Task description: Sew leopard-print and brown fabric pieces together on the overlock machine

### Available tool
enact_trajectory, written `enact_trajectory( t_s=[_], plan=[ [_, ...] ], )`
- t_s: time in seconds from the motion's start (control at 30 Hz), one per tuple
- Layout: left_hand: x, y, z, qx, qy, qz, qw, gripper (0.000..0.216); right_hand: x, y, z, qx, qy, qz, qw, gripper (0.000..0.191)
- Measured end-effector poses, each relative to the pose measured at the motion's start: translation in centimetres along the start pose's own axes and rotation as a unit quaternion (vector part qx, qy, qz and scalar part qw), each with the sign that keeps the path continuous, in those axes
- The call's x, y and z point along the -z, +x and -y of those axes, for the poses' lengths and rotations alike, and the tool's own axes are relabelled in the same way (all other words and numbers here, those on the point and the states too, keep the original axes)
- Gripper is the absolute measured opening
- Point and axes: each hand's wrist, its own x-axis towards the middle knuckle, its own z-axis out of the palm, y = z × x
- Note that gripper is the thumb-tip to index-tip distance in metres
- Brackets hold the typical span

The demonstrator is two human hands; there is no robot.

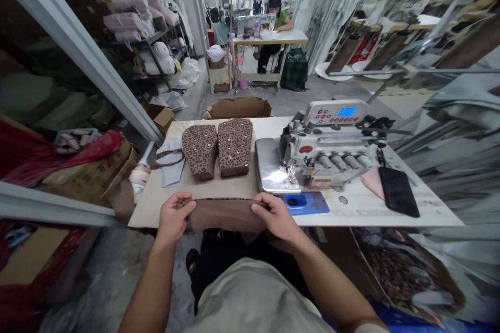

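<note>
A brown piece of fabric (226, 214) is stretched between my two hands at the table's front edge, a thin strip of leopard print showing along its top. My left hand (174, 217) pinches its left end between thumb and fingers. At the other end, my right hand (275, 215) grips the cloth the same way. Just beyond lie two stacks of leopard-print fabric pieces, a left stack (200, 150) and a right stack (235, 144). An overlock sewing machine (328, 148) stands to the right, its metal plate (273, 164) near my right hand.
On the white table (375, 210) lie a black phone (398, 191), a pink cloth (372, 187) and, at left, a braided fabric strip (170, 157) on paper. Cardboard boxes stand around. Another person (279, 15) sits sewing at a far table. A scrap-filled box (410, 265) sits below right.
</note>
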Motion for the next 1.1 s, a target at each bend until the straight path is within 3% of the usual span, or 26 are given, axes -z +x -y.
enact_trajectory(
  t_s=[0.13, 0.33, 0.5, 0.7, 0.9, 1.0, 1.1],
  plan=[
    [-4.0, -0.3, -1.3, -0.007, 0.025, 0.082, 0.996, 0.044, 2.0, -2.6, -0.9, -0.028, 0.017, -0.072, 0.997, 0.025],
    [-10.7, -0.9, -2.5, 0.004, -0.020, 0.198, 0.980, 0.057, 5.7, -6.2, -3.8, -0.076, 0.012, -0.167, 0.983, 0.030],
    [-14.5, -1.1, -3.2, 0.046, -0.024, 0.280, 0.958, 0.066, 7.3, -8.9, -5.6, -0.100, 0.037, -0.223, 0.969, 0.033],
    [-17.0, -1.2, -4.8, 0.050, -0.016, 0.363, 0.930, 0.065, 7.5, -10.0, -6.9, -0.091, 0.079, -0.284, 0.951, 0.022],
    [-17.8, -0.6, -5.0, 0.035, 0.015, 0.391, 0.920, 0.064, 7.4, -9.9, -7.0, -0.119, 0.104, -0.303, 0.940, 0.020],
    [-17.9, 0.3, -5.1, -0.003, 0.060, 0.397, 0.916, 0.062, 6.9, -9.9, -6.8, -0.151, 0.145, -0.284, 0.936, 0.018],
    [-18.8, 2.0, -5.8, -0.085, 0.173, 0.395, 0.898, 0.051, 5.2, -9.6, -6.9, -0.171, 0.226, -0.281, 0.917, 0.016]
  ],
)
